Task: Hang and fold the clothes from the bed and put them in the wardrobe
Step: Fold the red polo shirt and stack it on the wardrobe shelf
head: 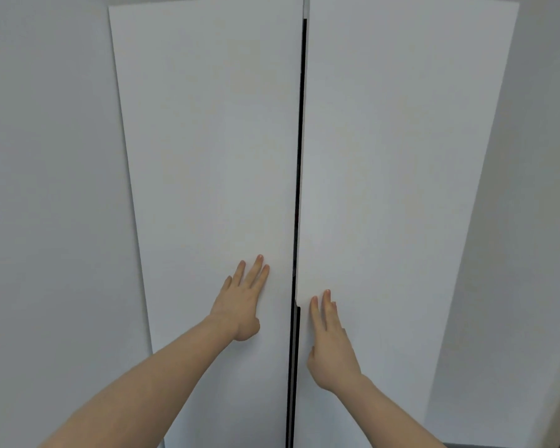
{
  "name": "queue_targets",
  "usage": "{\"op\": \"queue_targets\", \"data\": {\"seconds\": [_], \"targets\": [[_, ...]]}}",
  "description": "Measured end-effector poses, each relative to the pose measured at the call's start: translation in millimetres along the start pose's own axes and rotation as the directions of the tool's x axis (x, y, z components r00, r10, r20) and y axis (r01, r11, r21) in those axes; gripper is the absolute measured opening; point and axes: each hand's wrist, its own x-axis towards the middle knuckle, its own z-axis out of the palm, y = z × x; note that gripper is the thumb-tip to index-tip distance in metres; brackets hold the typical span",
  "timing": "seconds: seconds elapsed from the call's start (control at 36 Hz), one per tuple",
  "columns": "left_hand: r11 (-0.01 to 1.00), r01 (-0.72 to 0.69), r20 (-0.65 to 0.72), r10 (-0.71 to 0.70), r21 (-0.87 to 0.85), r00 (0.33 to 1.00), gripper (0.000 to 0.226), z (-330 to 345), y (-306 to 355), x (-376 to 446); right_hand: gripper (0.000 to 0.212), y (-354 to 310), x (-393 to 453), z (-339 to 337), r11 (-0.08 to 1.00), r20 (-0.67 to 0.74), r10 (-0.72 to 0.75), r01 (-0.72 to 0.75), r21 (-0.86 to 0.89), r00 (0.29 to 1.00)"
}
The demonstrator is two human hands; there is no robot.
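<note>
**Me:** Straight ahead at twelve o'clock stands the wardrobe (207, 124), with its two white doors almost together and a thin dark gap (299, 156) between them. No clothes and no bed are in my view, so I cannot say where they lie.

**You:** And your hands?

**Me:** My left hand (241, 305) lies flat on the left door, at about eleven o'clock from my chest, fingers (256, 270) straight and a little spread. My right hand (332, 344) lies flat on the right door at one o'clock, fingers straight and close together. Both hold nothing.

**You:** How to do this step well?

**Me:** I think I am closing or pressing the doors. I should push evenly with both palms, near the inner edges, and keep my fingertips away from the gap so they are not pinched. If the doors open by a push latch, a short firm press is enough.
</note>
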Motion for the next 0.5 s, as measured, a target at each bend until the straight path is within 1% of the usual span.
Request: {"op": "queue_targets", "data": {"seconds": [0.08,0.22,0.5], "targets": [[1.000,0.013,0.030,-0.013,-0.011,0.999,0.107,2.1,0.8,4.3,0.100,-0.1,7.0,2.1,1.000,0.012,0.013,-0.013,0.007,1.000],[0.999,0.039,0.042,-0.039,-0.019,0.998,0.108,4.5,2.8,9.3,0.103,0.5,20.6,7.0,1.000,0.028,0.019,-0.019,0.003,0.999],[0.997,0.078,0.097,-0.075,-0.027,0.992,0.105,2.9,8.0,19.7,0.101,0.8,38.2,8.3,0.998,0.098,0.062,-0.061,-0.017,0.993]]}}
